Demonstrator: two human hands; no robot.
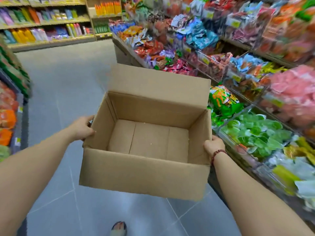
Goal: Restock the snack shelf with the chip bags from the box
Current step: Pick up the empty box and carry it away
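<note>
Plainly, both hands' fingers grasp the unmarked cardboard box (144, 133), left hand (81, 127), right hand (214, 147); shelf labels too blurred to read.

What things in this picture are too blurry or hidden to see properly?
- Head view: motion blur smears the snack bags on the right shelf, so their names cannot be read.
- The left hand fingers wrap around the cardboard box side wall, which hides them.
- The right hand fingers sit behind the box corner.
- The foot is cut off by the bottom edge.
- The far shelves are too small and blurred to tell products.
</note>
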